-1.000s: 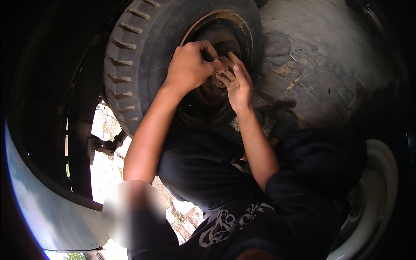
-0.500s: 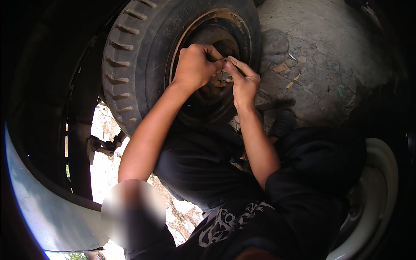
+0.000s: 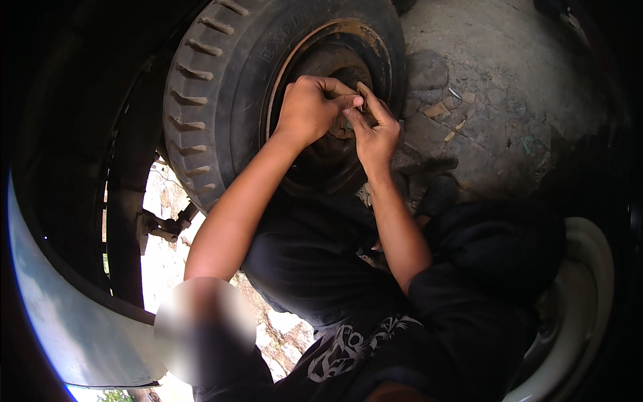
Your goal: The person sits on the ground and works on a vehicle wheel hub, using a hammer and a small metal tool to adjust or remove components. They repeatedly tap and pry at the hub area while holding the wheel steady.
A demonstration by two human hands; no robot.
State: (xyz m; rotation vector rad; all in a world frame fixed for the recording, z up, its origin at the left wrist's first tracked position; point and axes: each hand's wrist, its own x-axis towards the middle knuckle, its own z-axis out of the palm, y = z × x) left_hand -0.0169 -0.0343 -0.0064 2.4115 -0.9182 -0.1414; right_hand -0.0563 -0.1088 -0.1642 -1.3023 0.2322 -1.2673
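Observation:
A large black tyre (image 3: 231,94) with deep tread blocks stands in front of me, around a rusty wheel rim (image 3: 370,41). My left hand (image 3: 311,107) and my right hand (image 3: 377,130) meet in front of the hub (image 3: 343,127). Thumb and forefinger of the left are pinched together, touching or nearly touching the right fingertips. The right hand's fingers are also bent into a pinch. Whatever lies between the fingertips is too small and too covered to name. Both forearms reach up over my bent, dark-trousered legs.
Broken flat pieces (image 3: 435,109) and small litter lie on the grey ground (image 3: 495,74) right of the tyre. A dark bar-like piece (image 3: 432,164) lies near my shoe (image 3: 439,194). Left is a pale curved body panel (image 3: 87,328); a light-coloured wheel rim (image 3: 593,288) sits lower right.
My left hand has shifted slightly right and down, its thumb now further over toward the right hand. The right fingers have opened a little around it. The whole view has moved slightly.

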